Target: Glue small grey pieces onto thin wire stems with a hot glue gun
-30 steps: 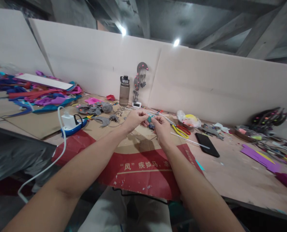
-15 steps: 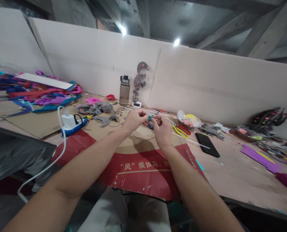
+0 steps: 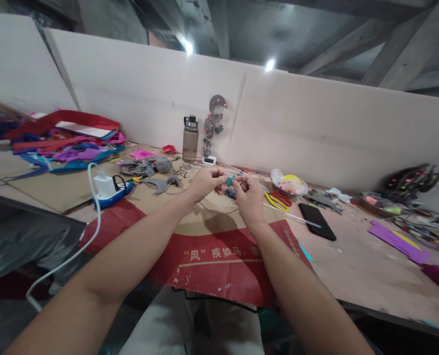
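Observation:
Between my fingertips, over the middle of the cardboard, is a small teal piece that looks like felt. My left hand pinches it from the left side. From the right, my right hand pinches its other edge with thumb and finger. Fingers cover much of the piece, so its full shape is hidden. Just below it lies a small dark bluish bit. Yellow-handled scissors rest to the right of my right hand, beside a red-handled tool.
Grey felt pieces lie left of my hands. A bottle and a hanging moon ornament stand at the back. A phone lies right; a white charger with cable sits left. Colourful felt strips heap at far left.
At far left a red strip has been lifted over the heap, and another person's arm shows there. My hands stay nearly in place; the teal piece looks slightly turned.

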Available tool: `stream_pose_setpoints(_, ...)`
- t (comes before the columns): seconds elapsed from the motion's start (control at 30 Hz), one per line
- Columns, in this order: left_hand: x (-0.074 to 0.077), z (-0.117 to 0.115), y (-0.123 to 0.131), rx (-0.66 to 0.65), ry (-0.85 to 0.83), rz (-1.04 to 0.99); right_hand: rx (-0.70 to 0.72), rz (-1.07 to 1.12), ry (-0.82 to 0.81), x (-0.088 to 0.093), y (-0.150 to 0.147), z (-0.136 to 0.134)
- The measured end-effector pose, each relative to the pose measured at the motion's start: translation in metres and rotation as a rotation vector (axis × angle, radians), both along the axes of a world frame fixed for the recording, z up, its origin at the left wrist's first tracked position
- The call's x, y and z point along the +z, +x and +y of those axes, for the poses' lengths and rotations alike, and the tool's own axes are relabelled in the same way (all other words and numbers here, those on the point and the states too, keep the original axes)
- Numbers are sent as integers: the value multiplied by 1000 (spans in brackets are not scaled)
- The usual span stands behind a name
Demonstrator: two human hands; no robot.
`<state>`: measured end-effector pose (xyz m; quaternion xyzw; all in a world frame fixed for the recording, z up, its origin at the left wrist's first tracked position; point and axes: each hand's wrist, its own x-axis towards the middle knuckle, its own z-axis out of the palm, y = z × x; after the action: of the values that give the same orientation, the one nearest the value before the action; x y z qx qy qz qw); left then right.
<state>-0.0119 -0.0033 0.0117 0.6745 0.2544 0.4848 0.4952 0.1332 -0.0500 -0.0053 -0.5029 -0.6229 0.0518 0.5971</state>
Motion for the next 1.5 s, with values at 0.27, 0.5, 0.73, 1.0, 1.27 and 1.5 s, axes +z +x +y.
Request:
stream_pose_setpoints(0.27,-1,4,-3,-17,37,63,55,88,-37,0,1,2)
stream_pose_setpoints(0.5,-2,6,-4,-27,6,34,96,114,-97,4,-1,1)
stream_pose_setpoints(0.73,-5,6,2,-150,-236,-206,105,267,-127,2,0,5)
stream_pose_setpoints(1.0,-6,-4,12,-45,-285,-200,126,363,-156,-1,-3,7)
stream_pose_setpoints(1.27,-7,-4,15,5,-296,-192,94,337,-176,1,-7,4)
stream_pose_setpoints(1.5,-9,-4,16,-12,-275,-186,47,239,-142,-1,-7,2)
